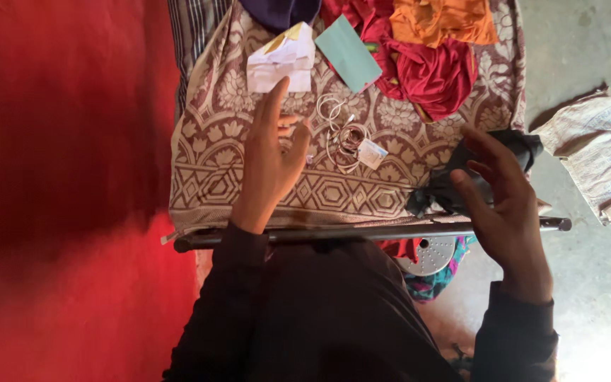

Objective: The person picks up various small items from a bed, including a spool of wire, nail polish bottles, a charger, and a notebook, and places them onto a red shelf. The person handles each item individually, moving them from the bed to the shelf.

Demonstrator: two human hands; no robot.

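Observation:
My left hand [271, 157] hovers open over a brown patterned cloth [213, 163], fingers pointing away, just left of a tangle of white cable and small rings [341, 134]. My right hand [503, 205] is raised open near the cloth's right edge, fingers spread beside a black bundle of fabric [461, 177]. Neither hand holds anything. Folded white papers [282, 60] and a teal card [348, 53] lie beyond my left hand.
Red [426, 67] and orange [440, 20] garments pile at the far side of the cloth. A dark metal bar [362, 231] runs along the near edge. A red surface [58, 177] fills the left. A woven sack [599, 155] lies on the concrete floor at right.

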